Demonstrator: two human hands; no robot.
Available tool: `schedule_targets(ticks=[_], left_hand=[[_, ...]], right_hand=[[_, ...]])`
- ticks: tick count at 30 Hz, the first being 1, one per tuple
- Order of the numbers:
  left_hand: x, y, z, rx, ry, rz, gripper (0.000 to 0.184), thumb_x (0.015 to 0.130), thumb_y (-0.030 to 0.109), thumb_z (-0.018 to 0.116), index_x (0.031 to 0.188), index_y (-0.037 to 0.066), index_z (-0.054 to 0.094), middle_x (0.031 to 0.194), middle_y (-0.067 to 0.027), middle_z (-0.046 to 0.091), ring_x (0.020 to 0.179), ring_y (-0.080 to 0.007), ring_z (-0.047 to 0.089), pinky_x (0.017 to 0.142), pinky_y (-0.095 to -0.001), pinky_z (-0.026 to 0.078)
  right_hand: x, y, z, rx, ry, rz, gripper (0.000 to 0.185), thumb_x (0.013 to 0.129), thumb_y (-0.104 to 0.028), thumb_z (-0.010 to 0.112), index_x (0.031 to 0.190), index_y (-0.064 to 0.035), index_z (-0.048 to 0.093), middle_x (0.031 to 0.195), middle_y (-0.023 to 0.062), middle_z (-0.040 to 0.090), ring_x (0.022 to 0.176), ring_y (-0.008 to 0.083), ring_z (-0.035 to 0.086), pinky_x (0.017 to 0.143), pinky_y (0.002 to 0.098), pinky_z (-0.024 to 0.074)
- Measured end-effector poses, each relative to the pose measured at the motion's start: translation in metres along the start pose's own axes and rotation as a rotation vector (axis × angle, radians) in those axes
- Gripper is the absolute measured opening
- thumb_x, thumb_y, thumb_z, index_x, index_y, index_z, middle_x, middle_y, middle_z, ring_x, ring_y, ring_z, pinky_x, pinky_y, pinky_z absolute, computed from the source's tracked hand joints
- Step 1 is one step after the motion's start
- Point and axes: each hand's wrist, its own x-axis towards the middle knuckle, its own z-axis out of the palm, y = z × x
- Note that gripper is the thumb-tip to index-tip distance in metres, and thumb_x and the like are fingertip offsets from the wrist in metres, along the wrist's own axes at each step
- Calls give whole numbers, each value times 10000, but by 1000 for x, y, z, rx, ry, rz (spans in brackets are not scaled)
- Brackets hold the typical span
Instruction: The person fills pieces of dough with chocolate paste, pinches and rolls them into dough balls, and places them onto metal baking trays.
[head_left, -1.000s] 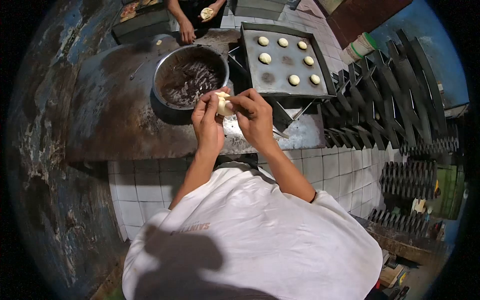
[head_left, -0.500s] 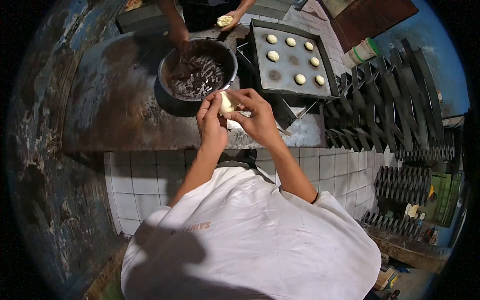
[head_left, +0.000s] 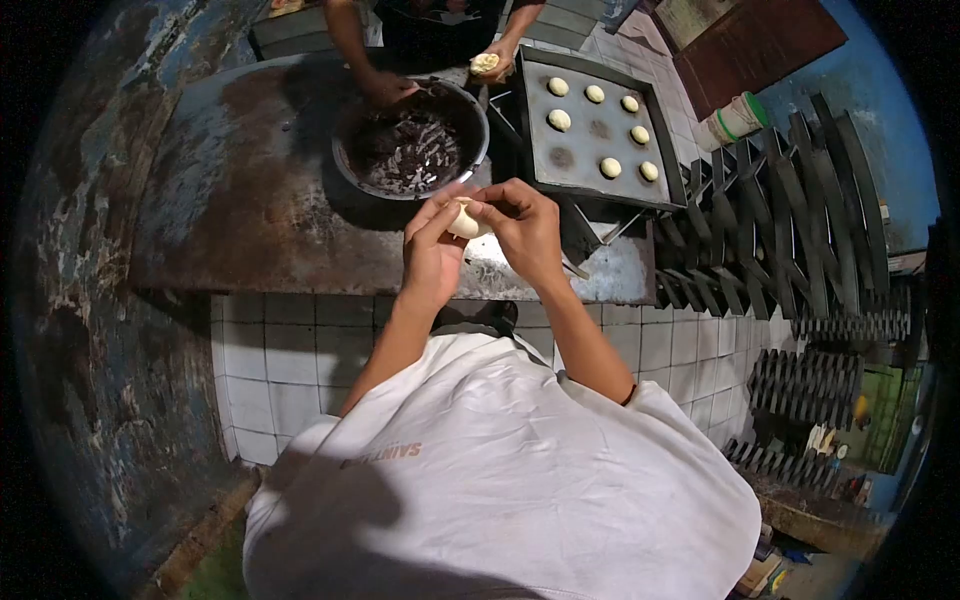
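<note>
A pale piece of dough [head_left: 464, 222] is pinched between my two hands, just past the near rim of a metal bowl. My left hand [head_left: 432, 252] grips it from the left, fingers curled at its top. From the right, my right hand [head_left: 525, 228] presses thumb and fingertips onto its upper edge. The wide bowl [head_left: 345, 172] holds a dark filling [head_left: 405, 150] with lighter bits in it. To the right, a square baking tray [head_left: 590, 186] carries several round dough balls [head_left: 559, 121].
Across the worn table [head_left: 230, 220], a co-worker has one hand [head_left: 388, 90] at the bowl and the other hand [head_left: 503, 62] holding opened dough [head_left: 485, 63]. Dark stacked metal racks [head_left: 760, 210] stand at the right, near a white bucket [head_left: 735, 120] with a green band.
The dough between my fingers has turned, its rounded side now hanging lower. The co-worker's hand has lifted from the filling toward the bowl's far rim. My view has shifted slightly.
</note>
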Motion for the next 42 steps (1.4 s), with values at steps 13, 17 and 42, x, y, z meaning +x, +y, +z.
schedule_targets(ticks=[13, 17, 42], left_hand=[[7, -43, 12, 82, 114, 142, 249, 1043, 230, 612, 1137, 7, 673, 1168, -94, 697, 1046, -144, 645, 928, -295, 512], [20, -63, 22, 156, 133, 188, 198, 1042, 184, 599, 1117, 8, 652, 1203, -105, 681, 1062, -158, 634, 951, -325, 491], [42, -189, 100, 1071, -161, 251, 486, 1074, 400, 476, 1228, 5, 714, 1423, -151, 594, 1330, -249, 515, 1150, -378, 342]], right_hand=[[-1, 34, -16, -124, -40, -88, 192, 823, -82, 804, 979, 7, 733, 934, 85, 685, 855, 166, 660, 736, 303, 533], [6, 63, -32, 238, -103, 130, 183, 834, -100, 797, 945, 25, 723, 971, 66, 720, 898, 138, 673, 719, 309, 542], [30, 145, -229, 478, -835, 673, 368, 949, -149, 734, 1265, 15, 641, 1145, 95, 704, 1002, 121, 658, 886, 281, 541]])
